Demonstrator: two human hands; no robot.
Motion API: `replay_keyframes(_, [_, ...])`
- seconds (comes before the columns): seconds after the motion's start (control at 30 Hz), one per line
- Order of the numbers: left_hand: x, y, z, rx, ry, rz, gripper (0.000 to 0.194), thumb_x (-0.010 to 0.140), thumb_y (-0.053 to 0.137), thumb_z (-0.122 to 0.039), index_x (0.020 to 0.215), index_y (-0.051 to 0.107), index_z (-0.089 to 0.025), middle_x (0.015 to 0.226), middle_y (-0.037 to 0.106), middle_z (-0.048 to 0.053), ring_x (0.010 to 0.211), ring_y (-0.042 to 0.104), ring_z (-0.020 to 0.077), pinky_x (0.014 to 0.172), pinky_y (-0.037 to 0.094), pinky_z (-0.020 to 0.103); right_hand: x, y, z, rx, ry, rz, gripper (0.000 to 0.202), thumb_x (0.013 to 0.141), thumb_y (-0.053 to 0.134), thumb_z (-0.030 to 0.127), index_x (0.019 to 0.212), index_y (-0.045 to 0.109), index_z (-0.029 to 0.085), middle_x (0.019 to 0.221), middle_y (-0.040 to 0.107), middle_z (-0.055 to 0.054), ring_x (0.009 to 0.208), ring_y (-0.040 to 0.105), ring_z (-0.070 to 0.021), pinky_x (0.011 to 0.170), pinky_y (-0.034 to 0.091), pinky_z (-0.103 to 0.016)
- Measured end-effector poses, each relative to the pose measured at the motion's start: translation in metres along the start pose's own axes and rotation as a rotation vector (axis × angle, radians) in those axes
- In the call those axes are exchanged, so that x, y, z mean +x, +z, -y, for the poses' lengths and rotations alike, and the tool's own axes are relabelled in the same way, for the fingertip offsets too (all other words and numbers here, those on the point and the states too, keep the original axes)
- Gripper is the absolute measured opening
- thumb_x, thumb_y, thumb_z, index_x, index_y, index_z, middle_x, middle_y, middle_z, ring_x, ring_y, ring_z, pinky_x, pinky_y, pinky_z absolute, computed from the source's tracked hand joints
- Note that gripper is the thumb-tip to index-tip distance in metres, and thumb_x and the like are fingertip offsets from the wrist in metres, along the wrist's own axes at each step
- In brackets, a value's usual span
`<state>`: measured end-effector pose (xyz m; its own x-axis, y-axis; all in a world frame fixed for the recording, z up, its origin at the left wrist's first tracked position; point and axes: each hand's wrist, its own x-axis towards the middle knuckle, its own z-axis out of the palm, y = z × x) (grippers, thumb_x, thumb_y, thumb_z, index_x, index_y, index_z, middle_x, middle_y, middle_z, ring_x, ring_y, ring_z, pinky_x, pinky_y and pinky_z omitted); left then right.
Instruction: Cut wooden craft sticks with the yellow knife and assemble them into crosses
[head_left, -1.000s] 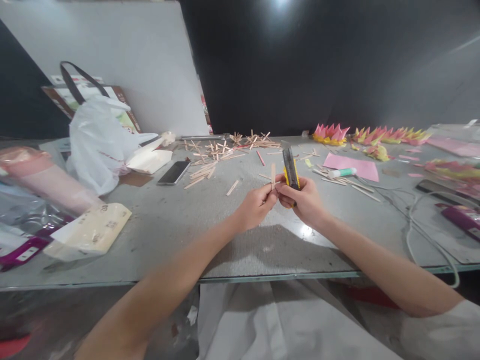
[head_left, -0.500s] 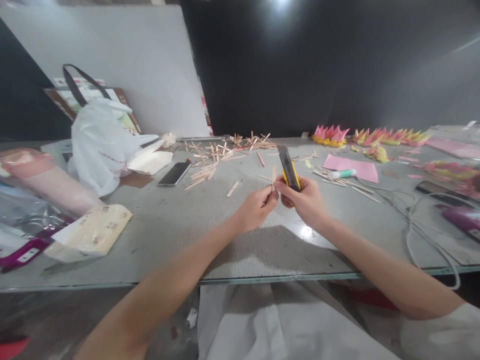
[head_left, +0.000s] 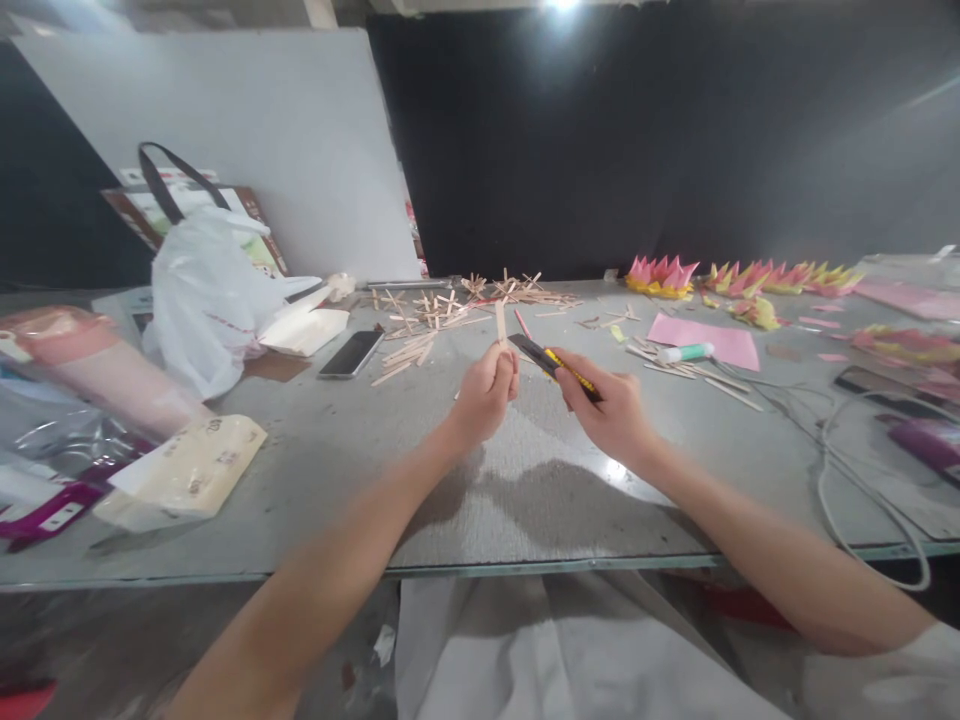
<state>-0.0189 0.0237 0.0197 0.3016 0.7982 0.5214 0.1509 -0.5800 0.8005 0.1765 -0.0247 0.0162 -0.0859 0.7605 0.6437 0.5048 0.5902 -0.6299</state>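
Over the middle of the table, my left hand is closed around the lower part of a wooden craft stick, which points upward. My right hand grips a yellow and black utility knife. The knife slants up to the left, and its dark front end lies close beside the stick; whether blade and stick touch, I cannot tell. Behind my hands lies a heap of wooden sticks, with a looser bunch of sticks nearer on the left.
A phone, a white plastic bag and a yellowish packet lie left. On the right are pink paper, a glue stick, more sticks, pink-yellow paper flowers and a white cable. The table's front edge runs before me.
My hands have moved apart, the left one leftward with the stick. The knife has swung from nearly upright to slanting left, its front end now by the stick. The view has tilted slightly upward.
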Motion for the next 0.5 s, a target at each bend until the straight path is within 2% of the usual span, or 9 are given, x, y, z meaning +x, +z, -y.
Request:
replay_keyframes(0.13, [-0.0016,0.0019,0.0029,-0.008,-0.003,0.004,0.042,0.109,0.035,-0.059,0.087,0.045,-0.024,0.057,0.043,-0.007,0.050,0.038,0.0118,0.054,0.033,0.028,-0.0004,0.0015,-0.0031,-0.069,-0.031,-0.002,0.042,0.106,0.052,0.040,0.135,0.074,0.019,0.064,0.058,0.001,0.052,0.045,-0.0110,0.058,0.039,-0.023])
replay_keyframes(0.5, [-0.0003,0.0021,0.0027,-0.010,0.039,-0.007,0.039,0.110,0.035,-0.053,0.087,0.045,-0.023,0.056,0.042,-0.008,0.048,0.036,0.0108,0.052,0.032,0.026,-0.0006,0.0027,-0.0045,-0.071,-0.101,-0.026,0.042,0.106,0.052,0.039,0.131,0.076,0.015,0.066,0.057,0.001,0.053,0.041,-0.0089,0.055,0.038,-0.019])
